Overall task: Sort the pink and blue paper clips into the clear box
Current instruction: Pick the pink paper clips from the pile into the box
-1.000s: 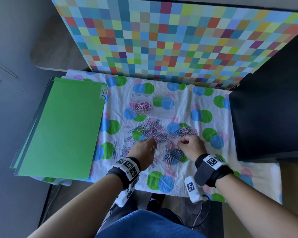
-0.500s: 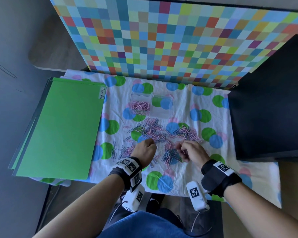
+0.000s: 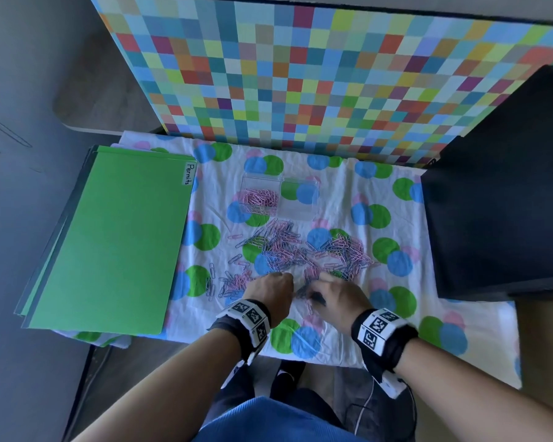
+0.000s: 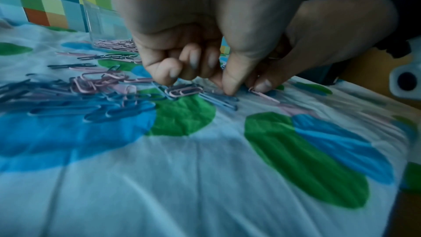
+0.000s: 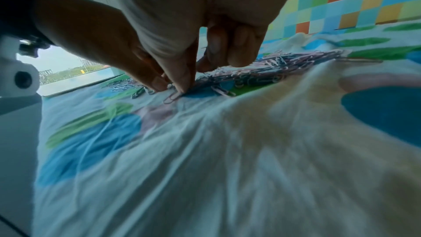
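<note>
A clear two-part box (image 3: pixel 280 199) stands at the back of the spotted cloth; its left part holds pink paper clips (image 3: pixel 260 199). A mixed pile of pink and blue clips (image 3: pixel 300 250) spreads in front of it. Both hands meet at the pile's near edge. My left hand (image 3: pixel 273 291) has its fingers curled, and thumb and forefinger (image 4: pixel 218 84) pinch down on a blue clip (image 4: pixel 222 100) lying on the cloth. My right hand (image 3: pixel 336 295) pinches the end of a pink clip (image 5: pixel 172 96) between thumb and forefinger (image 5: pixel 187 82). The fingertips of the two hands almost touch.
A green folder (image 3: pixel 109 244) labelled "Permits" covers the table's left side. A tall black block (image 3: pixel 498 202) stands at the right. A checkered board (image 3: pixel 316 74) closes off the back. The wrinkled cloth (image 3: pixel 364 339) hangs over the near edge.
The right hand has moved left and nearer to me, from the right part of the pile to beside the left hand. The left hand has stayed almost in place.
</note>
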{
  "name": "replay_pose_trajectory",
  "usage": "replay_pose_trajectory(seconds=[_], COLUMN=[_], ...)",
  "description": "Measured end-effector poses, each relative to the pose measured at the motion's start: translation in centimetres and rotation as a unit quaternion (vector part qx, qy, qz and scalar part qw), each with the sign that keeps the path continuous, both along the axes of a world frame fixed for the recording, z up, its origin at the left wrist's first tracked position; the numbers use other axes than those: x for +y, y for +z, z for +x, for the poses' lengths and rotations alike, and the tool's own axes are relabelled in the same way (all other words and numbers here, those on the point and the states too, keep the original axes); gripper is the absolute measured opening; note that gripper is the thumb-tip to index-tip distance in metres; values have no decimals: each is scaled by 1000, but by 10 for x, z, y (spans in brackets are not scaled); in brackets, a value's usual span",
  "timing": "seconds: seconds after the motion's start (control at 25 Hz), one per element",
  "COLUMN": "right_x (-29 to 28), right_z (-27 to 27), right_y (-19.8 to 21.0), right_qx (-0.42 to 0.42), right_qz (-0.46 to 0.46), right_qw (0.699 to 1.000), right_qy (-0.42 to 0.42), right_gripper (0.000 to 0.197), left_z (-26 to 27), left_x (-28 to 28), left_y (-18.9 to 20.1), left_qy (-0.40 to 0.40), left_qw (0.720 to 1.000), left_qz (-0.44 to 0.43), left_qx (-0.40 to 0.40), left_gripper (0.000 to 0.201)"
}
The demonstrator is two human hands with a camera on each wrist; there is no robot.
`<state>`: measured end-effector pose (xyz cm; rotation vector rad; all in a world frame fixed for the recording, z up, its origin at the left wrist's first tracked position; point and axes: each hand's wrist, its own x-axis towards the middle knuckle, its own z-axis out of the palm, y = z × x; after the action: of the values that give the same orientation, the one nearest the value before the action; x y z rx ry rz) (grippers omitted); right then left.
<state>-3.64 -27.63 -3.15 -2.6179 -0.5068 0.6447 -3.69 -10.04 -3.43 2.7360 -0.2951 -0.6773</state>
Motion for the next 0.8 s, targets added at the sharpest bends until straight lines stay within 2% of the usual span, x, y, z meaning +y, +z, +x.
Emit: replay_pose_trajectory(seconds=[0.08,0.16,0.28,0.4,0.52,0.56,0.6,0.64,0.68,0.72,0.76,0.8], right_x=[0,-3,-8,-12,-13,-13,-13,-13,-12,-12,-12,-11], right_z=[3,6,11,19,21,21,20,19,19,18,17,16], right_y=[0,1,-1,-3,2,6,8,11,12,11,10,10], right_qx=[-7,-12,38,180,299,324,346,366,378,380,361,316], right_qz=[21,69,154,248,359,383,401,414,416,409,380,325], right_qw=[1000,997,974,907,806,776,748,724,711,715,752,819], right_qy=[-4,-39,-163,-288,-364,-383,-399,-413,-422,-421,-401,-354], right_gripper=[7,2,7,8,13,16,20,23,25,26,27,27], left_z=[-1,-2,1,4,8,10,13,15,16,18,18,18], left_x=[-2,0,7,12,14,16,17,17,18,20,21,23], left_y=[1,0,-1,2,3,2,2,3,5,8,11,12], left_qy=[6,35,89,144,191,223,265,312,357,394,417,430], left_qw=[1000,998,987,976,961,945,916,875,829,786,753,729], left_qz=[1,-42,-135,-164,-184,-217,-267,-327,-382,-428,-459,-481], left_qx=[1,8,17,29,76,104,140,174,198,212,219,228], left_gripper=[14,14,10,13,24,26,28,29,31,32,32,31])
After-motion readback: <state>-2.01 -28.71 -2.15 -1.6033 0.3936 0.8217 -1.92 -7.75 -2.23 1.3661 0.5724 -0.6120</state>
